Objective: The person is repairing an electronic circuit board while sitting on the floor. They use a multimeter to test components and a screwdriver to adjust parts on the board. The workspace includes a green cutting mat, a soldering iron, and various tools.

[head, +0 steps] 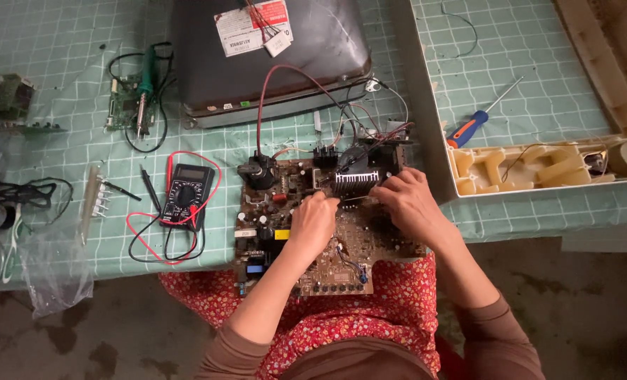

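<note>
Both hands rest on a brown circuit board (327, 232) lying at the table edge over the lap: left hand (312, 224) curled, right hand (410, 204) pinching a thin metal tool (355, 199). Left of the board, 1 black multimeter (186, 191); far right, a blue-handled screwdriver (477, 121).

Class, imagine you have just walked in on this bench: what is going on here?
A seated person has both hands on a brown circuit board lying half on the table edge, half on their lap. The left hand and right hand meet near a finned metal heat sink, seemingly holding a thin tool between them. Wires run from the board to a dark picture tube behind it. A multimeter with red and black leads lies to the left, a screwdriver to the right.
</note>
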